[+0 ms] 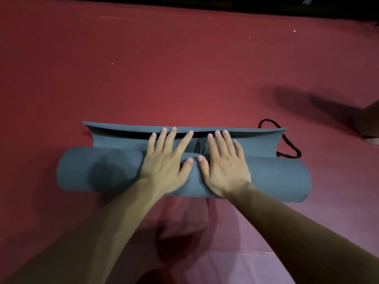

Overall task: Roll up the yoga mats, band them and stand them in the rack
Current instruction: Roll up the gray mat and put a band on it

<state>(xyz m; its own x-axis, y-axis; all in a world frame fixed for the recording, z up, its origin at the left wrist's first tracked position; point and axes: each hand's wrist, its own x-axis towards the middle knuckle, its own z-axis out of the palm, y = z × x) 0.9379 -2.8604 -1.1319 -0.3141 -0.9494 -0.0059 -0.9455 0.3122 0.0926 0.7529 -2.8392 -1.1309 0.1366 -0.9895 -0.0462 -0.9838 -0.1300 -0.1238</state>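
A grey-blue yoga mat (276,177) lies across the red floor, almost fully rolled into a thick cylinder. Its last short flap curls up at the far edge. My left hand (166,160) and my right hand (225,160) lie side by side on the middle of the roll. Both have straight, spread fingers that press down, with the fingertips reaching onto the loose flap. A black cord (289,148) loops out from under the mat's right end.
Red floor covering (184,68) spreads all around the mat. A dark object (367,121) enters at the right edge and casts a long shadow. A dark strip runs along the top of the view.
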